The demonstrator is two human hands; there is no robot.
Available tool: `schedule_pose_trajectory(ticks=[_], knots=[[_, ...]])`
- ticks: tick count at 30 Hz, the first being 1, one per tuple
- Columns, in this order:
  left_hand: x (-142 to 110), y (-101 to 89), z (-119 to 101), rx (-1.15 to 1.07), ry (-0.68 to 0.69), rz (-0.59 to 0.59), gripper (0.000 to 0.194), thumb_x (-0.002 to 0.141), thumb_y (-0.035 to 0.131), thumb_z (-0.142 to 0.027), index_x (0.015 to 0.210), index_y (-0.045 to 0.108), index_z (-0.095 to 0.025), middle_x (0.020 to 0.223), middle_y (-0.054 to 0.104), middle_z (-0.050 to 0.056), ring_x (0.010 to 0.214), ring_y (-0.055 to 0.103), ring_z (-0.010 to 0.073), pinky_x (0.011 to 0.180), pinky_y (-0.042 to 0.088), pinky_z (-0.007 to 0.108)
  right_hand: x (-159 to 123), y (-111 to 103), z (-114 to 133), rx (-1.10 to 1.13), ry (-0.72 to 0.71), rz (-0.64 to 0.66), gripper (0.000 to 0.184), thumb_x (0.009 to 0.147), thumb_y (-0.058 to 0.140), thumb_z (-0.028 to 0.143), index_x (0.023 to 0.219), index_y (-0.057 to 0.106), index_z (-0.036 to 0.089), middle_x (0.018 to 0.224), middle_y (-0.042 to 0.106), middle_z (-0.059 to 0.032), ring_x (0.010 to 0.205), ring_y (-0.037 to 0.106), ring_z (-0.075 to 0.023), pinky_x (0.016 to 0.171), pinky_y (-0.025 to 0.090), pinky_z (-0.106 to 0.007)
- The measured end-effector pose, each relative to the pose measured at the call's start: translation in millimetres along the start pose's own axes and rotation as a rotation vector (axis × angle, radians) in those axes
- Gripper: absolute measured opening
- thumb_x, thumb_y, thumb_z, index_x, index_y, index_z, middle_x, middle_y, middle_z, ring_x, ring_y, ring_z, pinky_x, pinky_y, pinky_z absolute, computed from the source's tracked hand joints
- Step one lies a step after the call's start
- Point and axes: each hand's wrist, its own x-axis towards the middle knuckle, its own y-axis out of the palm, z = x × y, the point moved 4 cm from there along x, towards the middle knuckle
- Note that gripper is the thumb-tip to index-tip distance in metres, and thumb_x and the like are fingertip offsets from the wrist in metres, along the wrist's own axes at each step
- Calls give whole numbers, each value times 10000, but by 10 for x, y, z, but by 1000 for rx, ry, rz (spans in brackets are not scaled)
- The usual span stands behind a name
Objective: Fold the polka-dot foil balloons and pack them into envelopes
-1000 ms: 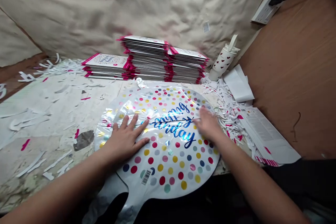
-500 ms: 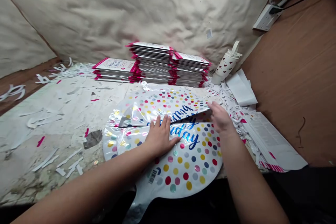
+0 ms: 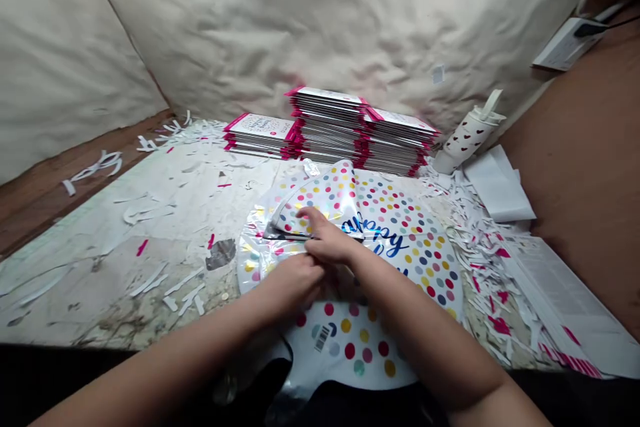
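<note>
At the bench [image 3: 125,280], the left hand [image 3: 293,283] and right hand [image 3: 325,237] closed narrowly on a folded flap [image 3: 320,197] of a polka-dot foil balloon [image 3: 410,253] (its other side lay unfolded, dots up), with pink-edged packets [image 3: 330,127] stacked just beyond.

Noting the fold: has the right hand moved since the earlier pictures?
Yes, the right hand moved left, from the right end of the card stacks to below their middle.
</note>
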Motion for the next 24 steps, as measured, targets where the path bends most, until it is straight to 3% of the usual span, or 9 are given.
schedule_pose_trajectory(ticks=[4,7,11,14,16,18,21,23,24], knots=[[-220,-372,536,416,87,-149,304,828,427,-83,1065,614,-113,1129,602,160,1040,536,295,882,412,470,-53,17,-122,-74,-1,-78,476,707,510,150,1178,438,150,1190,514,-97,1042,522,-178,881,426,-290],[-195,-591,764,663,121,-141,204,810,453,-97,749,646,-122,750,649,117,757,587,261,694,454,410,43,121,-13,-164,15,-143,325,745,540,246,1055,539,150,1115,565,-117,1029,528,-233,870,424,-339],[-171,-729,639,708,49,-274,279,862,393,-140,686,609,-141,688,608,90,675,552,226,639,434,368,223,288,97,-232,102,-262,197,793,496,220,930,602,125,967,626,-148,879,596,-247,763,457,-353],[-224,-489,488,566,132,-197,317,910,372,-263,808,645,-140,838,651,104,790,586,216,740,447,349,278,217,37,-217,138,-361,127,751,519,125,774,641,153,804,668,-95,739,623,-208,683,473,-310],[-267,-278,519,466,93,-101,422,906,373,-422,1073,611,-116,1118,613,158,1039,550,274,877,416,401,208,-61,-77,-175,146,-469,112,749,551,148,720,655,173,704,673,-48,667,622,-180,632,480,-281],[-296,-135,632,408,-51,-42,649,866,353,-570,1306,439,-100,1352,437,190,1246,389,323,987,326,469,12,-520,-214,-125,152,-639,162,813,510,195,810,672,177,731,686,-28,689,626,-158,632,491,-263],[-298,-61,750,344,-192,43,741,839,327,-636,1387,321,-138,1438,313,161,1322,280,307,1044,250,477,-501,-1250,-336,-80,143,-971,285,908,386,239,1013,624,123,950,677,-75,875,618,-162,765,494,-307],[-274,-106,768,317,-212,60,725,828,358,-630,1377,345,-156,1443,308,148,1327,270,306,1054,237,478,-907,-1511,-286,17,-27,-1183,180,836,556,260,944,649,151,881,691,-42,814,636,-160,751,511,-307],[-263,-149,773,292,-213,63,699,828,374,-615,1359,378,-160,1435,328,144,1319,286,308,1049,252,474,-1079,-1527,-238,76,-143,-1196,135,785,627,229,905,665,177,847,699,-20,783,647,-156,737,523,-302]])
